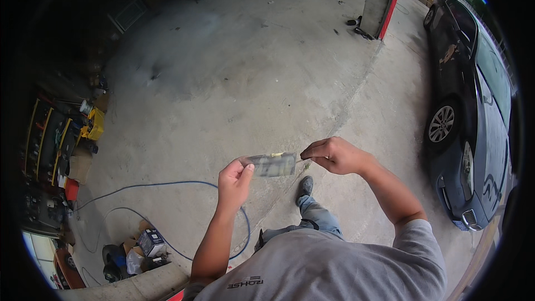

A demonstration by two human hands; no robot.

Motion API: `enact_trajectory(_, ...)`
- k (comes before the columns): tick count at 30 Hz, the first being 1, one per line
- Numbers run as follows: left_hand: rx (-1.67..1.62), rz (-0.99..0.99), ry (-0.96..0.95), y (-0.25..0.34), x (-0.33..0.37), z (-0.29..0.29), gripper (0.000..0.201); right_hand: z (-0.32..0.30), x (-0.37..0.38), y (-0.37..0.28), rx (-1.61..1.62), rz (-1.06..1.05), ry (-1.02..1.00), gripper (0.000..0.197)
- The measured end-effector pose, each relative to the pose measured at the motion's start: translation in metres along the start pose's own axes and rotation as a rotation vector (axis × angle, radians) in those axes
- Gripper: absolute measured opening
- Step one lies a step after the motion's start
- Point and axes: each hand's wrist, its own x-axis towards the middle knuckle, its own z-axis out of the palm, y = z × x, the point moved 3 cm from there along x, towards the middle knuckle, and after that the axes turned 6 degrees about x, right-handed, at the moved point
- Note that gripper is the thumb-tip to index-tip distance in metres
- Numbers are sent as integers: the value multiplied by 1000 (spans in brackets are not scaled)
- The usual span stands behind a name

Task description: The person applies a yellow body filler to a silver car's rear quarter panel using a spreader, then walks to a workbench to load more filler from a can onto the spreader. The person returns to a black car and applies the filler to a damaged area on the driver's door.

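Note:
In front of my body, a flat rectangular see-through plastic packet is held up in the air, with a small yellow patch along its upper edge. My left hand is closed on its left end, the thumb lying on top. Just past the packet's right end, my right hand has its fingers pinched together, pointing left. Something thin and small may be between those fingertips, but I cannot make it out. Whether the right fingertips touch the packet is unclear.
A blue hose loops over the concrete floor at my left. Shelving with a yellow bin stands far left. Boxes and bags lie lower left. A dark car is parked at right, beyond a red-edged pillar.

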Motion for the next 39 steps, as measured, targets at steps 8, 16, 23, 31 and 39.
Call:
enact_trajectory(8, -233, -78, -80, 37, 128, 67, 10, -109, 47, 112, 1377, 153, 743, 29)
enact_trajectory(16, -259, -119, -102, 55, 233, 85, 9, -151, 110, 120, 1374, -174, 477, 34)
enact_trajectory(23, -164, -18, -35, 34, 319, 26, 6, -179, 206, 154, 1122, -152, 291, 32)
enact_trajectory(31, -87, 32, 102, 12, 435, -111, 11, -182, 414, 196, 565, -90, -29, 28)
enact_trajectory(39, -32, 3, 30, -2, 548, -204, 9, -176, 585, 219, 689, -49, 73, 34)
